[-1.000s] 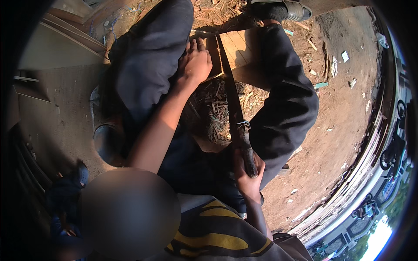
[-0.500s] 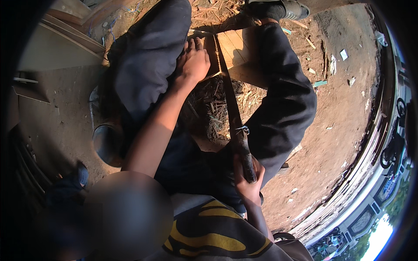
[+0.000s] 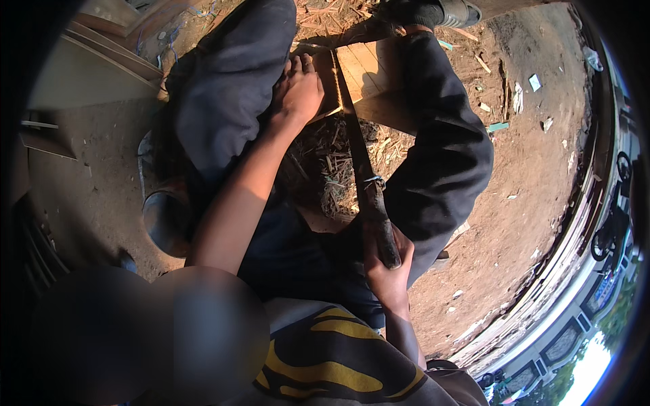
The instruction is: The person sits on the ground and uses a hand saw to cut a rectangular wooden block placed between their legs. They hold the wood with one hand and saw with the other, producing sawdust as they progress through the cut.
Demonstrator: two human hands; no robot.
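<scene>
A wooden board (image 3: 365, 71) lies across the gap between my legs, its right part sunlit and its left part in shade. My left hand (image 3: 301, 93) rests on the board's left part, palm down with the fingers stretched out. My right hand (image 3: 391, 274) is wrapped round the dark handle of a handsaw (image 3: 357, 145). The long blade runs away from me across the board, right of my left hand, along a bright line of sawdust. Whether the far tip passes beyond the board is hard to make out.
Wood chips (image 3: 335, 179) cover the ground below the board. A dark bucket (image 3: 164, 223) stands beside my left leg. Flat panels (image 3: 101, 74) lean at the far left. Long planks (image 3: 555, 271) line the right side, and scraps litter the dirt floor.
My right hand has pushed the saw a little farther away from me, along the blade's line. My left hand stays at nearly the same place on the board.
</scene>
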